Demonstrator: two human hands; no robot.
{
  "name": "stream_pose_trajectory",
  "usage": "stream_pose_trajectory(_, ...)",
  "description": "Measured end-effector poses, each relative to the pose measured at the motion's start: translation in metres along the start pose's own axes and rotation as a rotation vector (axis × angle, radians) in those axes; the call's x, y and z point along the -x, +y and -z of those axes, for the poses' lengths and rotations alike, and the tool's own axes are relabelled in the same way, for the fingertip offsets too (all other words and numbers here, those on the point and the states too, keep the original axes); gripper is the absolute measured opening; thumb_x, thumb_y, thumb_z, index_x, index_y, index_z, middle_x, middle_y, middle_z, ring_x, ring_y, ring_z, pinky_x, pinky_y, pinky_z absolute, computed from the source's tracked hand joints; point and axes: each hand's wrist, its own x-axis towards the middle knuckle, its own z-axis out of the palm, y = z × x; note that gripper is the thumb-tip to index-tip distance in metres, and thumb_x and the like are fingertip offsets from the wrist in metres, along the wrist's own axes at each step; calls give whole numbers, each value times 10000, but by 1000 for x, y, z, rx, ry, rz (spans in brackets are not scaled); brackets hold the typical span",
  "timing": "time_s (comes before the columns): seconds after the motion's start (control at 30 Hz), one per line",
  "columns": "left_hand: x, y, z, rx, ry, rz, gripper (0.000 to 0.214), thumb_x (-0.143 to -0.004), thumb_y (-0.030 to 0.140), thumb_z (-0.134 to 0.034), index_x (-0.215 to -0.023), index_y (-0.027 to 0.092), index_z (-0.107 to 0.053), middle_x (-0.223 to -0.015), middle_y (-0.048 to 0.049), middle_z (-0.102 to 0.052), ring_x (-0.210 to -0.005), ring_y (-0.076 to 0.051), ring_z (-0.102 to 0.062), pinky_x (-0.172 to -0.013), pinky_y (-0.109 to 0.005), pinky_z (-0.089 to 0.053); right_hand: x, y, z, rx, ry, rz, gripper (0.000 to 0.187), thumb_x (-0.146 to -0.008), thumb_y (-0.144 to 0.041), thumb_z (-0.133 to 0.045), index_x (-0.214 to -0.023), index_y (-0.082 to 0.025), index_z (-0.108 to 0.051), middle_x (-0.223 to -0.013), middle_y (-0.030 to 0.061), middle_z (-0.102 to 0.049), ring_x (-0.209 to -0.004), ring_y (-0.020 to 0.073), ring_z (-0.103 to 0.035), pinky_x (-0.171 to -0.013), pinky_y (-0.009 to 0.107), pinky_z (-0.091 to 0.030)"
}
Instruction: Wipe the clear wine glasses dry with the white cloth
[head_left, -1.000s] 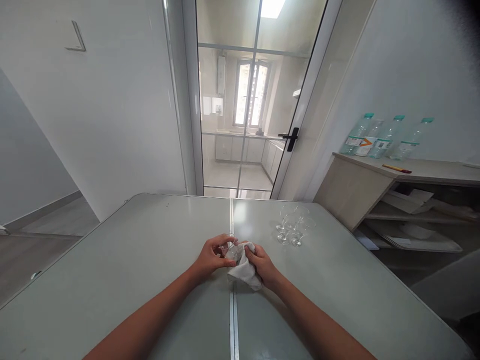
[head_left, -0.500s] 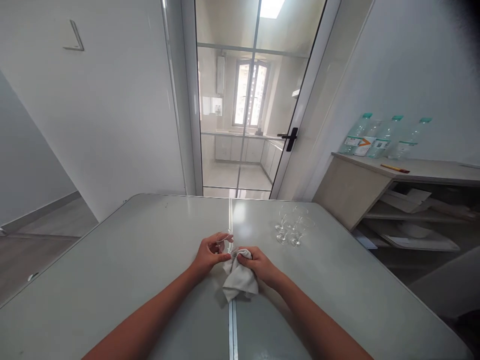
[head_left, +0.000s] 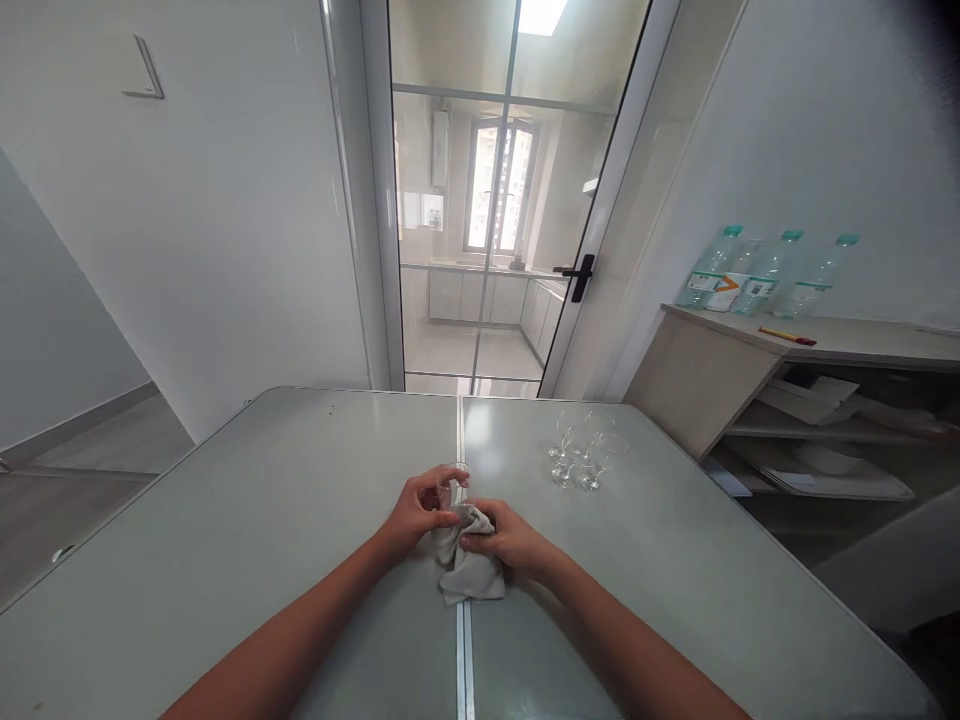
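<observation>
Near the middle of the table, my left hand (head_left: 420, 505) is closed around a clear glass (head_left: 451, 488), its rim pointing up and away from me. My right hand (head_left: 506, 537) grips a white cloth (head_left: 472, 575), bunched against the lower part of the glass. The cloth hides the bottom of the glass, and its loose end hangs down toward the tabletop. Off to the right of my hands, several clear stemmed glasses (head_left: 581, 455) stand grouped close together on the table.
The pale table (head_left: 300, 470) has a metal seam down its centre. At the right, a wooden shelf unit (head_left: 697, 370) carries several plastic bottles (head_left: 765, 280) and a yellow-and-red brush-like stick (head_left: 786, 336). Beyond the table's far edge is a glass door (head_left: 495, 330) with a black handle (head_left: 581, 277).
My right hand and the cloth have shifted slightly left, closer under the glass. The glass stands a little more upright in my left hand.
</observation>
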Motion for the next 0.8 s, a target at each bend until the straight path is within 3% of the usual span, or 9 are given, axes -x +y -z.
stream_pose_trajectory(0.13, -2, -5, 1, 33, -33, -51, 657, -599, 464, -907, -1165, 177, -735, -884, -66, -632, -765, -166, -513, -692, -278, -384, 4, -6, 6, -29, -68, -37, 269, -779, -396, -761, -835, -161, -642, -721, -29, -505, -684, 124, -433, -643, 236, -355)
stream_pose_trajectory(0.3, -2, 2, 0, 59, 53, -30, 628, -644, 522, -865, -1143, 161, -738, -854, -41, -610, -621, -97, -352, -630, -259, -325, 3, -13, 9, -24, 70, 27, 379, -896, -505, -623, -741, -167, -553, -686, -34, -415, -644, 111, -345, -594, 237, -304)
stream_pose_trajectory(0.4, -1, 9, -3, 39, 41, -17, 609, -660, 528, -852, -1124, 150, -737, -895, -51, -610, -620, -91, -330, -610, -250, -307, 3, -12, 7, -66, 153, 40, 403, -889, -530, -635, -736, -164, -565, -684, -31, -426, -643, 112, -345, -595, 241, -302)
stream_pose_trajectory(0.57, 0, 13, -7, -10, -39, -27, 609, -630, 481, -886, -1130, 170, -726, -1014, -75, -603, -677, -106, -403, -644, -256, -358, 4, -10, 1, -280, 176, 14, 378, -810, -530, -734, -856, -164, -648, -762, 1, -553, -677, 133, -441, -643, 255, -362)
stream_pose_trajectory(0.7, -2, 10, -6, 16, -91, -47, 593, -624, 466, -894, -1112, 170, -730, -1031, -93, -596, -869, -197, -525, -724, -277, -407, 6, -13, 1, -431, 118, -28, 389, -803, -503, -745, -990, -167, -685, -825, 35, -619, -721, 160, -521, -681, 267, -406)
stream_pose_trajectory(0.8, -2, 9, -4, 25, -65, -55, 595, -638, 482, -882, -1123, 170, -733, -1034, -101, -594, -939, -237, -553, -776, -303, -438, 11, -19, 6, -555, -23, -54, 412, -806, -460, -722, -1082, -157, -689, -882, 57, -640, -773, 175, -554, -706, 266, -423)
